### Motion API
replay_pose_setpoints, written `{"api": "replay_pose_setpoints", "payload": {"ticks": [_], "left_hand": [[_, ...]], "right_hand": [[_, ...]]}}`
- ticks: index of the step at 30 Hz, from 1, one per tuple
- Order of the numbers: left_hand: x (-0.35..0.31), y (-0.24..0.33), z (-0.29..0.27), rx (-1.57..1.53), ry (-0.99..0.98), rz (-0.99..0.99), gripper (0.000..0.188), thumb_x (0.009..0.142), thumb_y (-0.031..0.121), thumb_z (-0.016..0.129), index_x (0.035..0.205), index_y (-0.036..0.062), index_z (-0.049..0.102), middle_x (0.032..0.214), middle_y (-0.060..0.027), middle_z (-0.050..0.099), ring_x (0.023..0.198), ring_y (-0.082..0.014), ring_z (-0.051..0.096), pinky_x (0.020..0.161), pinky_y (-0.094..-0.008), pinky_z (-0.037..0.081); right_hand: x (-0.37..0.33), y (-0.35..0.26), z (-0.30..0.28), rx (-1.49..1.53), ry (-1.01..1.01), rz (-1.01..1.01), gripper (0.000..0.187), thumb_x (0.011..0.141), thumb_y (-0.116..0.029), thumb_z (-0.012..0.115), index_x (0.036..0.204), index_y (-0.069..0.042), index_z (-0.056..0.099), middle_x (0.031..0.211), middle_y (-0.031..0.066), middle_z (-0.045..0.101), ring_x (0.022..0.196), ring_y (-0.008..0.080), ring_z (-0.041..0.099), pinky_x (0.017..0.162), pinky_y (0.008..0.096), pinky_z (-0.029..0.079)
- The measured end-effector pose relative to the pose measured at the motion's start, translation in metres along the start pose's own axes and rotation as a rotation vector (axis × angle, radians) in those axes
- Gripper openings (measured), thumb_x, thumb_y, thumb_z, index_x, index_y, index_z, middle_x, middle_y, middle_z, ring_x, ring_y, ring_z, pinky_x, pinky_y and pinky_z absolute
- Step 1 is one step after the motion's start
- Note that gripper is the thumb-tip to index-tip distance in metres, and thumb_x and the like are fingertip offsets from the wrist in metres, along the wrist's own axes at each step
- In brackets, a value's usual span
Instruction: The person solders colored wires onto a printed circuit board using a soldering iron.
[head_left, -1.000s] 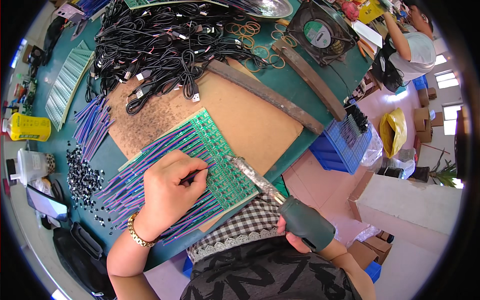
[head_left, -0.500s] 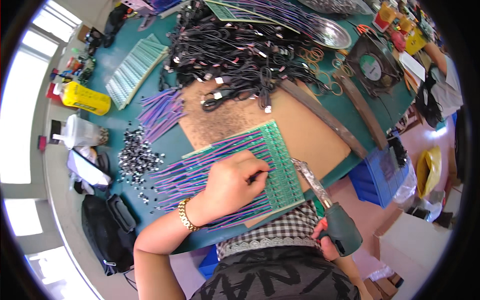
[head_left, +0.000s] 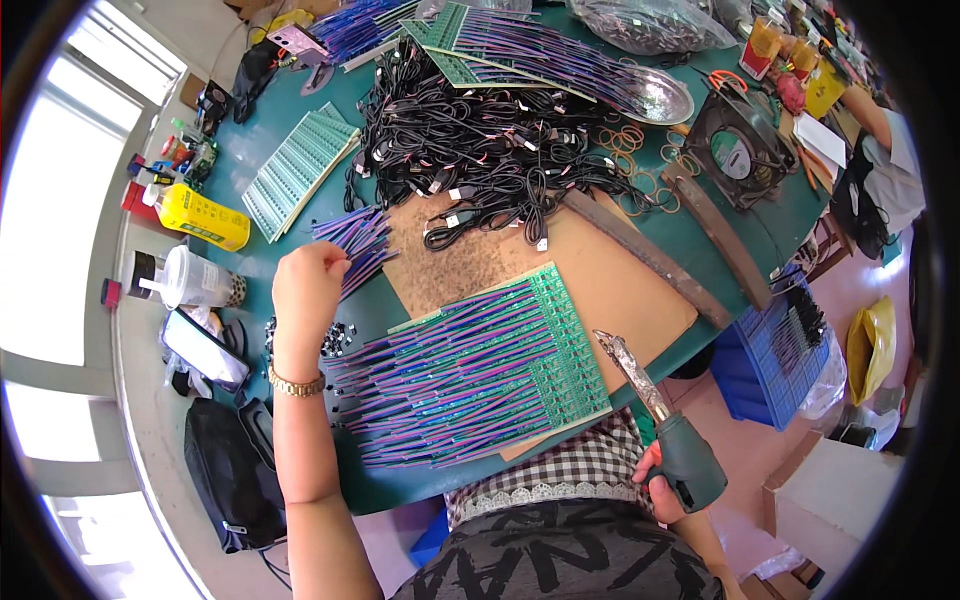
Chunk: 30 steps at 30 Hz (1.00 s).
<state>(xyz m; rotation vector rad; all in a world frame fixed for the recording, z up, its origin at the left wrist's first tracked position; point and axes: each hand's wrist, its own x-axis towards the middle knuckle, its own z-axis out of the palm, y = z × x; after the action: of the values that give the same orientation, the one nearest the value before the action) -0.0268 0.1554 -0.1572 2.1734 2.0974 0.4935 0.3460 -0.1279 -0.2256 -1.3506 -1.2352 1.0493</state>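
Observation:
My left hand (head_left: pixel 308 290), a gold bracelet on its wrist, is pinched closed at the edge of a loose bundle of purple and blue wires (head_left: pixel 358 235). Whatever lies between its fingertips is too small to make out. Low at the right, my right hand (head_left: pixel 660 487) grips a dark green soldering gun (head_left: pixel 688 462), its metal tip pointing up and left beside the board. In front of me lies a green circuit board panel (head_left: pixel 572 345) with rows of purple and blue wires across it. Small black parts (head_left: pixel 340 338) are partly hidden behind my left forearm.
A heap of black cables (head_left: pixel 470 140) fills the table's far middle, with wired panels (head_left: pixel 500 65) above it. Stacked bare panels (head_left: pixel 300 170) and a yellow bottle (head_left: pixel 205 217) sit left. Two dark bars (head_left: pixel 650 260) and a fan (head_left: pixel 735 150) lie right. A co-worker's arm (head_left: pixel 868 115) shows far right.
My left hand has left the wired panel and moved left and away to the loose wires. The soldering gun stays in my right hand. The view has shifted slightly.

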Motion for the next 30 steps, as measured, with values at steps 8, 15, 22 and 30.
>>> {"api": "replay_pose_setpoints", "payload": {"ticks": [8, 15, 22, 30], "left_hand": [[-0.017, 0.043, 0.007, -0.51, 0.093, 0.094, 0.011, 0.093, 0.01, 0.059, 0.099, 0.0016, 0.062, 0.076, -0.0111, 0.067, 0.065, -0.0224, 0.064, 0.059, -0.0342, 0.049], [-0.099, 0.118, 0.021, -0.751, -0.32, 0.223, 0.014, 0.085, -0.002, 0.07, 0.096, 0.002, 0.064, 0.077, 0.0019, 0.062, 0.065, -0.0024, 0.056, 0.057, -0.018, 0.045], [-0.101, 0.131, 0.05, -0.626, -0.213, 0.492, 0.011, 0.077, -0.003, 0.072, 0.085, 0.0015, 0.065, 0.072, -0.0071, 0.06, 0.054, -0.0148, 0.058, 0.048, -0.0265, 0.047], [-0.103, 0.128, 0.057, -0.565, -0.208, 0.508, 0.01, 0.077, -0.004, 0.071, 0.084, 0.001, 0.066, 0.075, -0.0051, 0.061, 0.056, -0.0094, 0.058, 0.047, -0.0208, 0.046]], "right_hand": [[-0.005, 0.003, -0.004, -0.038, 0.038, -0.038, 0.015, 0.077, -0.009, 0.06, 0.088, 0.0, 0.064, 0.074, 0.0077, 0.064, 0.062, 0.0197, 0.064, 0.059, 0.0316, 0.052], [-0.002, 0.005, -0.018, -0.339, -0.156, -0.053, 0.039, 0.091, -0.039, 0.057, 0.1, -0.001, 0.057, 0.079, 0.0077, 0.059, 0.069, 0.0173, 0.059, 0.064, 0.0313, 0.048], [-0.01, 0.007, -0.013, -0.44, -0.154, 0.004, 0.032, 0.089, -0.035, 0.059, 0.086, -0.004, 0.059, 0.075, 0.0065, 0.059, 0.068, 0.0178, 0.059, 0.063, 0.0315, 0.047], [-0.005, 0.002, -0.018, -0.447, -0.29, -0.106, 0.034, 0.066, -0.018, 0.074, 0.099, -0.008, 0.067, 0.089, 0.0061, 0.067, 0.073, 0.0248, 0.066, 0.061, 0.033, 0.053]]}}
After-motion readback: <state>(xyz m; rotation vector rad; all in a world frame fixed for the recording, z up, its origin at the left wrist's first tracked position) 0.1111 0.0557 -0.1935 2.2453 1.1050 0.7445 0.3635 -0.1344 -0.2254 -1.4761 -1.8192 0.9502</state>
